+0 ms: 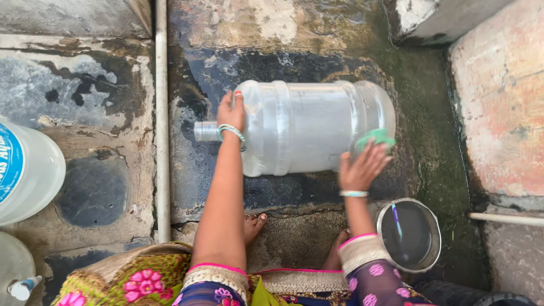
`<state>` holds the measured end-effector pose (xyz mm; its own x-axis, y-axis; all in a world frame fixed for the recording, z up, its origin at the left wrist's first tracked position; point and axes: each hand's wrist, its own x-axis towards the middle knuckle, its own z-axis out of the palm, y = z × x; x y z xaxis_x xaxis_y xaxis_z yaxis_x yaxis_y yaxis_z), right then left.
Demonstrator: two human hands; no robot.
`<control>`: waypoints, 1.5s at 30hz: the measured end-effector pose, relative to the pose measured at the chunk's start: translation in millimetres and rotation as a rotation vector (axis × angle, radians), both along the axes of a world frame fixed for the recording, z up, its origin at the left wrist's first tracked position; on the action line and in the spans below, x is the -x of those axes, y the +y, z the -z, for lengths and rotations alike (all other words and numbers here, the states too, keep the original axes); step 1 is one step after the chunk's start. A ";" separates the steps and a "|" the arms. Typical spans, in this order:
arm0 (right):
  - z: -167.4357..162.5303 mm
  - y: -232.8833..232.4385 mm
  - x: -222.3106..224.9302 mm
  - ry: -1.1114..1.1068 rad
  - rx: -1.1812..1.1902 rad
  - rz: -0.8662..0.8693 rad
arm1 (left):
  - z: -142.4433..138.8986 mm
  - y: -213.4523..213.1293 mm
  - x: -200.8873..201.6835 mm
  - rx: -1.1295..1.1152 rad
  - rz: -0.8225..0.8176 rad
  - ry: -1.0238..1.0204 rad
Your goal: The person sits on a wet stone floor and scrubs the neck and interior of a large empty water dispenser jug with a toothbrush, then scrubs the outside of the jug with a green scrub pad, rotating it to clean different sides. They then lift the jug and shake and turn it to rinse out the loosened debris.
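**Inspector:** Report the position of the hands.

**Operator:** I see the left hand (232, 112) laid on the shoulder of a large clear water jug (306, 127), which lies on its side on the wet stone floor (294, 45). The fingers (238, 102) are together and flat on the plastic, pressing rather than wrapping it. The jug's neck (205, 131) sticks out just beyond the wrist side of that hand, pointing away from the body of the jug.

**Inspector:** And the right hand?

**Operator:** I see the right hand (362, 168) at the jug's base end. Its fingers (377, 153) are spread and their tips press a green scrub pad (377, 137) against the jug wall. The pad sits directly under the fingertips; the jug's bulk stretches from there across to the left hand.

**Inspector:** Surroundings?

**Operator:** A steel pot (409, 234) holding water stands just beside the right forearm, below the jug's base. A thin pipe (162, 119) runs along the floor on the far side of the left arm, and a second jug with a blue label (25, 170) lies well apart beyond it.
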<state>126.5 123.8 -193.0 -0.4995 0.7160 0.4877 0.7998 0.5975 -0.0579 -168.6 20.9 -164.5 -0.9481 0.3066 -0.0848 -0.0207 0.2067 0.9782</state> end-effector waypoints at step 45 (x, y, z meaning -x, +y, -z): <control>-49.5 -63.5 167.8 -0.085 0.354 -0.646 | -3.8 -11.6 -17.3 0.113 -0.083 -0.058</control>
<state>-41.4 60.3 -143.6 -0.9001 0.3743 0.2229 0.3059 0.9074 -0.2882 -151.3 9.3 -160.7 -0.9622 0.2128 -0.1700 -0.0983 0.3109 0.9454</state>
